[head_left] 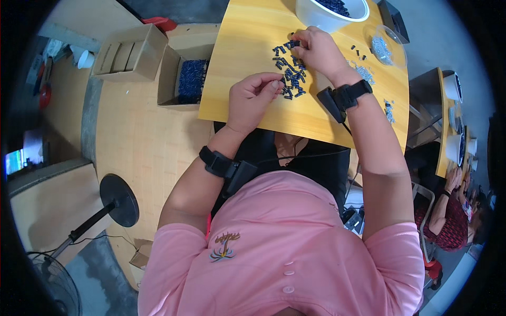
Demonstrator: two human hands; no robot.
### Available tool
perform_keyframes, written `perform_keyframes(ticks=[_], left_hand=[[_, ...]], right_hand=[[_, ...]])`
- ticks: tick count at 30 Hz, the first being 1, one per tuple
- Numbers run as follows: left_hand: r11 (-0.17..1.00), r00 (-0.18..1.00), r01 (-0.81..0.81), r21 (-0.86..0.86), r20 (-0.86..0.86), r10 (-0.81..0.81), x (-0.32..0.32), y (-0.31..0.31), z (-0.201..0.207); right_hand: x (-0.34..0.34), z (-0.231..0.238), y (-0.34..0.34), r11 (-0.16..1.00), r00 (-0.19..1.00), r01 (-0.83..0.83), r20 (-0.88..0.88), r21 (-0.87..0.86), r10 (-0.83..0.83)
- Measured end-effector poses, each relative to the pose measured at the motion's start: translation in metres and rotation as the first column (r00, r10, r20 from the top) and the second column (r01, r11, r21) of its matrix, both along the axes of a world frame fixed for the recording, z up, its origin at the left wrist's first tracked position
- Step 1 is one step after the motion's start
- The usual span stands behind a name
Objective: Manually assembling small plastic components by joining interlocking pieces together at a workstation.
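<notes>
On the tabletop [232, 79], a loose scatter of small black pieces [289, 73] lies between the person's hands; take it as the centre of a clock, twelve at the top of the view. At two o'clock the right hand [321, 52] has its grip clamped on a black piece [295, 43], thumb below and forefinger above. At eight o'clock the left hand [250, 100] has its grip together, thumb against forefinger at the scatter's edge (whether a piece is pinched there, one cannot tell).

At one o'clock stands a white tub [321, 17] with dark pieces inside. Silvery bits [365, 75] lie at three o'clock, beyond the right hand, and a clear round bowl [399, 51] holding more of them sits between two and three. At nine, just beside the tabletop, a cardboard box [167, 79] holds dark blue pieces [192, 81]. Farther out, between four and five, another person [448, 224] in a red-and-black patterned top sits at a separate table.
</notes>
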State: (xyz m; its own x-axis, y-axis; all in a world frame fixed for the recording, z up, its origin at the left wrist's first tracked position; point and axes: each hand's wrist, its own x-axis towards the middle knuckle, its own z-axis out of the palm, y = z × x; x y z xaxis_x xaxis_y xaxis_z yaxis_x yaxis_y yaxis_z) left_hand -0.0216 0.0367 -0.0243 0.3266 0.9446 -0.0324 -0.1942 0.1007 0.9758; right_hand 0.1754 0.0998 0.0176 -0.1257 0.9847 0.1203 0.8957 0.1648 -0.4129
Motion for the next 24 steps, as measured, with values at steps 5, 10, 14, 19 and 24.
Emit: perform_keyframes(ticks=[5,10,14,19,24], left_hand=[[1.000,0.999,-0.003,-0.005,0.035,0.003,0.000,0.001,0.002],[0.998,0.999,-0.015,0.056,-0.044,0.018,0.002,-0.001,-0.002],[0.996,0.998,-0.049,0.072,-0.037,0.052,0.002,-0.003,-0.005],[0.994,0.995,-0.004,0.105,-0.096,0.015,0.006,-0.004,-0.003],[0.991,0.992,0.079,0.104,-0.103,-0.069,0.011,-0.016,0.028]], right_hand=[[0.004,-0.017,0.021,0.987,0.988,-0.125,0.108,0.106,0.113],[0.002,-0.014,0.016,0.991,0.990,-0.118,0.080,0.057,0.113],[-0.003,0.011,-0.022,0.996,0.999,-0.033,0.012,0.082,0.032],[-0.009,0.022,-0.093,0.999,0.907,-0.039,-0.419,0.036,0.050],[-0.012,0.023,-0.133,0.996,0.859,-0.034,-0.507,0.077,0.068]])
